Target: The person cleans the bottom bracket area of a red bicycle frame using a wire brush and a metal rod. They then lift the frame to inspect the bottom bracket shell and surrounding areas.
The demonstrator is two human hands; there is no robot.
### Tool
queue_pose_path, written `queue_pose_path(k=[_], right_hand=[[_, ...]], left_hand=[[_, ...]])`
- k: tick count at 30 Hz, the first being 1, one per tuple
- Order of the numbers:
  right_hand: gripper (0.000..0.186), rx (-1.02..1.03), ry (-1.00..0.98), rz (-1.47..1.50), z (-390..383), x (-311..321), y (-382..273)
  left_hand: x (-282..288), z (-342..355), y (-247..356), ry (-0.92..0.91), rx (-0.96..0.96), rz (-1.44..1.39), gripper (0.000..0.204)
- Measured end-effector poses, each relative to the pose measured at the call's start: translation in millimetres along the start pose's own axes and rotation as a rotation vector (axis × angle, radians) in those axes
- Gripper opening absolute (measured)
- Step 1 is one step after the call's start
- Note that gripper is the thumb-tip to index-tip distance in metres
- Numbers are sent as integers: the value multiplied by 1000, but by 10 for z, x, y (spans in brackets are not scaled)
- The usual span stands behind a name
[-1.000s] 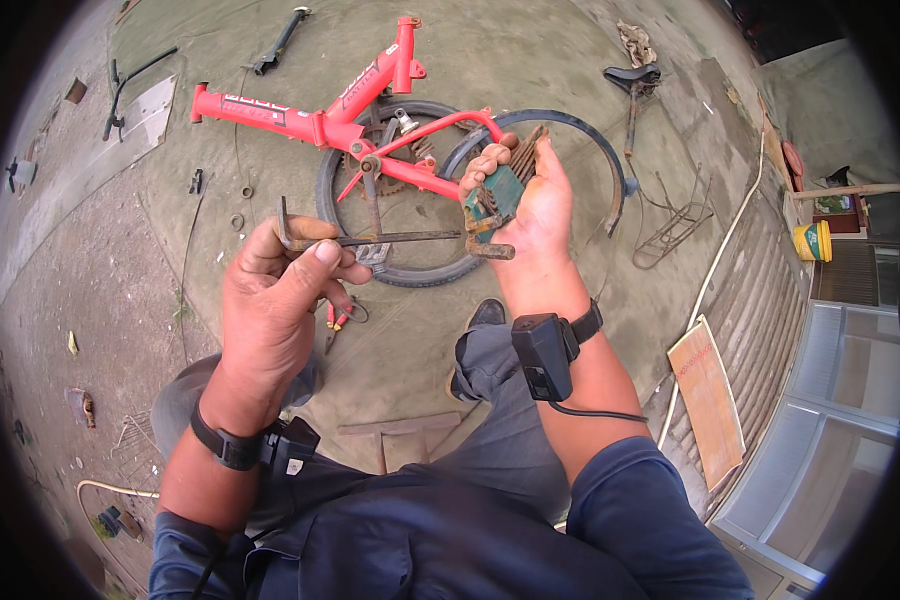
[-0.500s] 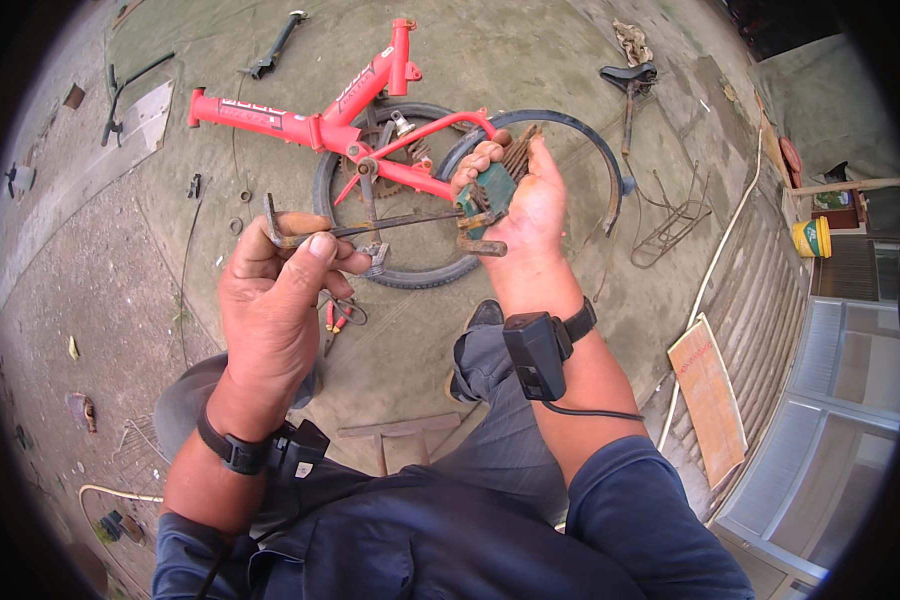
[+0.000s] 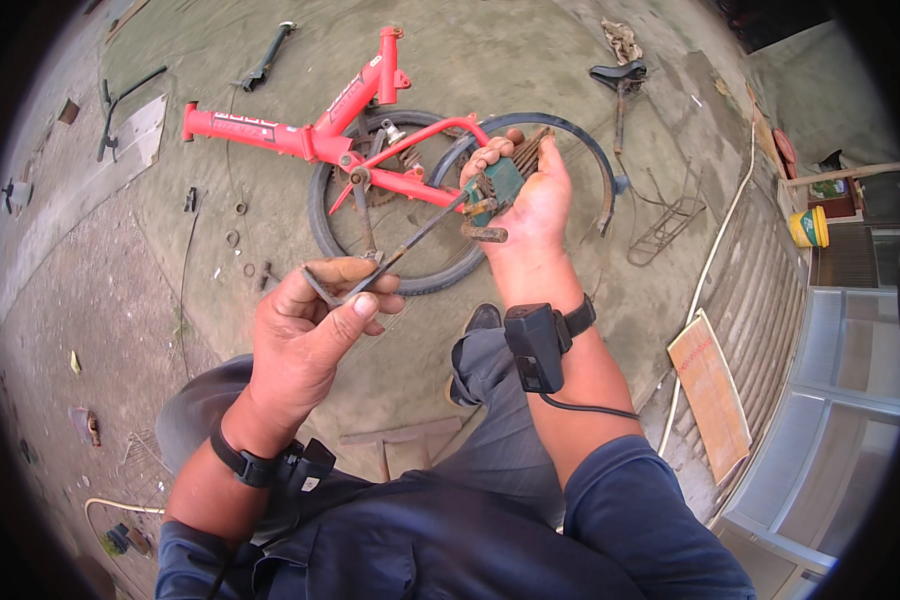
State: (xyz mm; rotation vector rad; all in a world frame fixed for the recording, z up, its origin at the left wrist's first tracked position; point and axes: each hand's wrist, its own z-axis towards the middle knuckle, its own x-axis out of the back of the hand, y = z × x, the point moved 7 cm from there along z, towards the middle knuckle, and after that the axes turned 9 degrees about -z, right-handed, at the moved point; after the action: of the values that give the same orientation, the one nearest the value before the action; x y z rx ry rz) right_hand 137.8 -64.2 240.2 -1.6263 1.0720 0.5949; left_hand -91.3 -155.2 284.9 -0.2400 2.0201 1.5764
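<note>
I see lettering (image 3: pixel 250 127) on the red frame (image 3: pixel 328 147), a label (image 3: pixel 801 228) on the yellow bucket (image 3: pixel 820 226) and red marks (image 3: pixel 697 353) near the upper edge of the board (image 3: pixel 712 400). I can read none.

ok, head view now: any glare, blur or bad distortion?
Head view: black fisheye rim, pale-framed panels at right bowed; same view, diffuse light, no hard shadows or strong glare around the red bicycle frame; head view, centre: left hand, right hand and green tool reasonably sharp, dark shirt below softer.
</note>
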Motion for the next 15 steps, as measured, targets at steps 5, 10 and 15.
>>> queue_pose_path(k=[5, 10, 15], right_hand=[[42, 15, -40, -9, -5, -32, -122], [40, -43, -51, -61, -32, -83, 8], [40, -19, -26, -87, -35, -76, 49]], left_hand=[[-95, -32, -105, -165, 182, -69, 40], [-21, 26, -92, -152, 160, 109, 39], [7, 57, -97, -93, 118, 317, 34]])
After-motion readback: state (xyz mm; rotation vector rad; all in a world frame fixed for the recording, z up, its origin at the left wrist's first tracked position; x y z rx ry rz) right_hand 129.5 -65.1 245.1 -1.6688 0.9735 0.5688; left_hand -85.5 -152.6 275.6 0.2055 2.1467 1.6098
